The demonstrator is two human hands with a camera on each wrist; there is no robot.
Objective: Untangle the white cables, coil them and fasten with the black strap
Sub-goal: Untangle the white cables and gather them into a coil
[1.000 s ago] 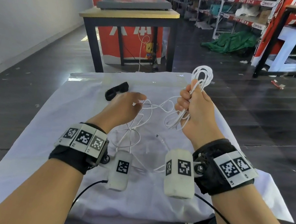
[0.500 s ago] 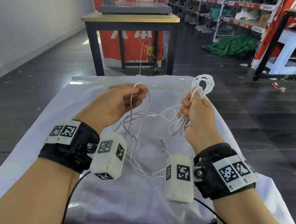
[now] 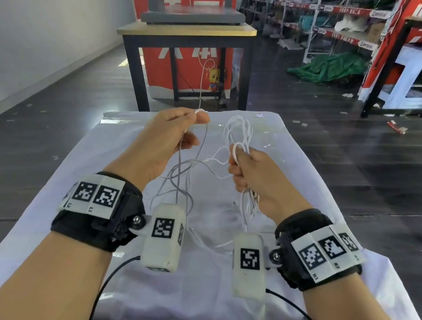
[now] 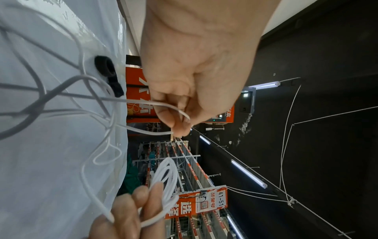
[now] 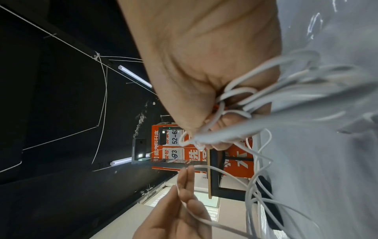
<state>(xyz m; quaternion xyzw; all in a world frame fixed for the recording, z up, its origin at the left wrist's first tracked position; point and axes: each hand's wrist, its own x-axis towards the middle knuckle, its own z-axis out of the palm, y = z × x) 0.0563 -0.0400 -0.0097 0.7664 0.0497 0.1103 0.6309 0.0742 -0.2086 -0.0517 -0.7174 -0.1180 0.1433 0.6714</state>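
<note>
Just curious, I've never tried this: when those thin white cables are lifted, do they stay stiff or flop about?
Probably floppy: the white cables sag in loose loops between the left hand and right hand. Likely light, since a fingertip pinch lifts a strand.

Your head camera looks forward and down over the white-covered tabletop. Each wrist camera sits close behind its own hand, rolled sideways, facing past the tabletop's far edge toward the red banner; all three views share tabletop and banner.
</note>
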